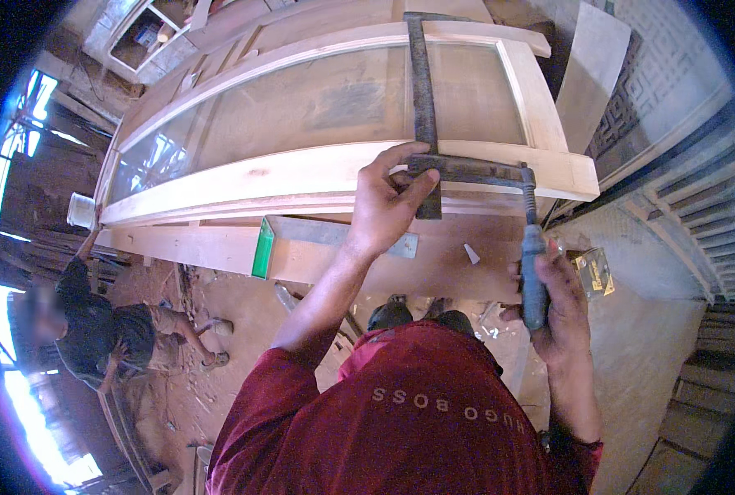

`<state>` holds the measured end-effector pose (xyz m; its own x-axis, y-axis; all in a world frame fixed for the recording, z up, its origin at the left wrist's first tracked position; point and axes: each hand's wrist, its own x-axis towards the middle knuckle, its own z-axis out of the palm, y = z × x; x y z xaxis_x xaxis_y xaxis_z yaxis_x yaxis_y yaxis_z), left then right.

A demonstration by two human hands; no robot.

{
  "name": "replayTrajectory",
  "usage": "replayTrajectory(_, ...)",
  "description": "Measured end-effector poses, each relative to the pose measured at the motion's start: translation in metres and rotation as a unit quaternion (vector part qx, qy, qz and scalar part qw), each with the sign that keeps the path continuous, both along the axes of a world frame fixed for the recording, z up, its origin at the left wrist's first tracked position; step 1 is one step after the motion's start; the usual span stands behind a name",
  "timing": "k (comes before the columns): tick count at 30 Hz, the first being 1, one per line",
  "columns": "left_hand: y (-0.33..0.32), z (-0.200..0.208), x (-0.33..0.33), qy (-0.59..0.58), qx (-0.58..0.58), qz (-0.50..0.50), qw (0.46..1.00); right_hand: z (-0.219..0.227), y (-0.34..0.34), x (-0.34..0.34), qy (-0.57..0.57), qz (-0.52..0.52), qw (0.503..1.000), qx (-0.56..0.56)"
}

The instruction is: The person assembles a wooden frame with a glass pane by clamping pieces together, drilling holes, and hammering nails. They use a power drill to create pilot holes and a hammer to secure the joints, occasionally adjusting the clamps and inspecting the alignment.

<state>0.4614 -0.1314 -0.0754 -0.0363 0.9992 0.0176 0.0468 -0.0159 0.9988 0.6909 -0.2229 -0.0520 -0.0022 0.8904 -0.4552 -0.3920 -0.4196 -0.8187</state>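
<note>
A pale wooden frame (260, 176) with glass panes (342, 103) lies flat in front of me. Across it runs a dark metal bar clamp (421, 82), its fixed end at the far rail. My left hand (386, 198) pinches the clamp's sliding arm (483, 171) where it meets the bar, above the near rail. The fingers of my right hand (564, 309) wrap round the clamp's blue-green handle (534, 276), which hangs below the threaded screw (529, 194) beyond the near edge. Whether the jaws press on the wood I cannot tell.
A square with a green stock (262, 247) and metal blade lies on the near ledge, close to a small pale wedge (471, 253). At far left a person (107, 334) touches the bench end by a white bucket (81, 210). A yellow-and-black box (595, 272) sits at right.
</note>
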Motion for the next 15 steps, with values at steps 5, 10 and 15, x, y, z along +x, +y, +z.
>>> replayTrajectory(5,0.005,-0.021,0.001,-0.003,0.058,0.003,0.998,-0.013,-0.001,-0.001,-0.237,0.018,0.967,0.086)
replayTrajectory(10,0.005,-0.019,0.006,-0.041,0.051,-0.033,0.997,0.002,0.004,0.009,0.173,-0.001,0.977,-0.128)
replayTrajectory(15,-0.002,-0.021,0.006,-0.058,0.053,-0.046,0.996,0.013,0.007,-0.022,-0.087,-0.052,0.993,-0.062)
